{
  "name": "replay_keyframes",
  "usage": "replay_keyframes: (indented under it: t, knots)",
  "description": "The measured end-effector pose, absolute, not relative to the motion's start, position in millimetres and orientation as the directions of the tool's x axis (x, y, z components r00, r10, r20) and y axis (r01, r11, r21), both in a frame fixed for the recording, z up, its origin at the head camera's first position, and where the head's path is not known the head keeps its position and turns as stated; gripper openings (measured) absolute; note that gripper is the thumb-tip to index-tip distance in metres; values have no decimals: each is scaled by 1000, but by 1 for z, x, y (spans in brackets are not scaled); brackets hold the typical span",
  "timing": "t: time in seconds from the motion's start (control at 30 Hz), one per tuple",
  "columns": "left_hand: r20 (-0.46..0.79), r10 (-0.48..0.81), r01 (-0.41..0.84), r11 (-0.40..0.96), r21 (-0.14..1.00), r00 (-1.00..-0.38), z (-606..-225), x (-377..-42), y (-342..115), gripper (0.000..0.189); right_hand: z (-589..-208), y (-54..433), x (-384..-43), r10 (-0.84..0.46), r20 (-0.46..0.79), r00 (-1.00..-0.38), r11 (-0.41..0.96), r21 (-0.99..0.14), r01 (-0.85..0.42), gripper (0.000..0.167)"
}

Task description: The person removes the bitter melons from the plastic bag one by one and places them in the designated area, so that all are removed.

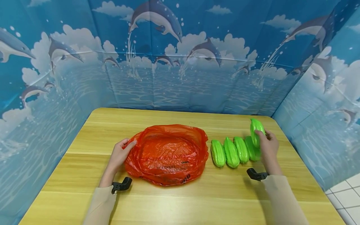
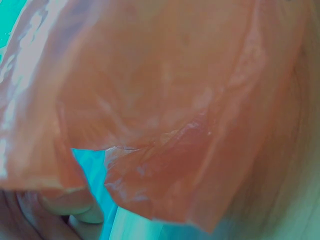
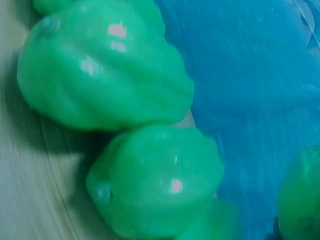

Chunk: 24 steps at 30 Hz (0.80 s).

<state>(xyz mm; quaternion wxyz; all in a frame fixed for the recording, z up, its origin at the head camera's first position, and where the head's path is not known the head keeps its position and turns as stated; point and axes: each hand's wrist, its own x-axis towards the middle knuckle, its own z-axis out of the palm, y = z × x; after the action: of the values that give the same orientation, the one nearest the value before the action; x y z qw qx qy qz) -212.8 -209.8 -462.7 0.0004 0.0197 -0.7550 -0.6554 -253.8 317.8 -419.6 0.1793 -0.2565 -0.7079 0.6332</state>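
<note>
An opened red plastic bag (image 1: 168, 153) lies spread on the table, its mouth facing up. My left hand (image 1: 119, 153) pinches the bag's left rim between thumb and fingers. In the left wrist view the thin film of the bag (image 2: 165, 75) covers most of the picture, with curled fingers (image 2: 72, 207) at its lower edge. Over the table's right side, my right hand (image 1: 269, 147) holds a glossy green ridged gourd (image 1: 256, 128) upright. Several similar gourds (image 1: 231, 153) lie in a row between the bag and that hand; two of these gourds (image 3: 105, 65) fill the right wrist view's left half.
The wooden table (image 1: 185, 206) ends at a blue dolphin-print curtain (image 1: 180, 90) behind and at both sides. A black wrist camera (image 1: 121, 185) sits on the left wrist, and another wrist camera (image 1: 256, 175) on the right. White floor tiles (image 1: 347, 197) show at the lower right.
</note>
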Motion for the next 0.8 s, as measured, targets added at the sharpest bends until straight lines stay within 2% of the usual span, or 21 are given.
replay_keyframes:
  t: [0.33,0.57,0.8]
  knots:
    - [-38,-42,-44,138,989,-998,-461,-213,-208,40,-430,338,-255,638,-116,-761,58,-979,197,64]
    - [-48,-38,-52,140,989,-998,-461,-213,-208,41,-438,348,-253,667,-93,-739,142,-958,249,65]
    - [-45,-37,-49,144,988,-998,-462,-213,-209,42,-449,355,-251,694,-127,-708,110,-954,279,66]
